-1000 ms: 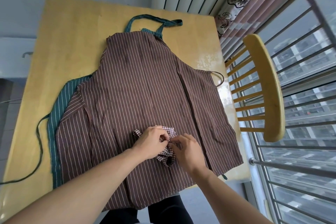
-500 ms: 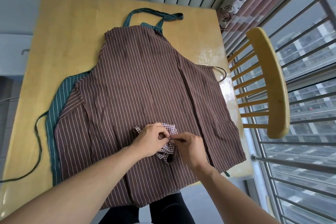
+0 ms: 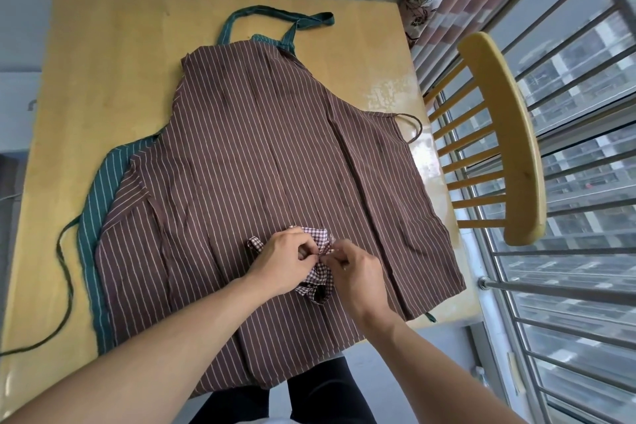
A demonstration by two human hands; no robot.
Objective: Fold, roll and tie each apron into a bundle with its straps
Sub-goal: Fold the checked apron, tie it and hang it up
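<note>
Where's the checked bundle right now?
In the head view, low centre: the checked bundle lies on the brown striped apron, pinched between the left hand and right hand.

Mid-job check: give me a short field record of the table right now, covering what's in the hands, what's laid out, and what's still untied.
in hands: small red-and-white checked fabric bundle, pinched by left hand and right hand
bundle position: on top of brown pinstriped apron
brown apron: spread flat, unfolded, near edge hanging over the table's edge
beneath it: green striped apron, flat, neck loop at far end
surface: yellow wooden table
beside table: yellow wooden chair, on the right
</note>
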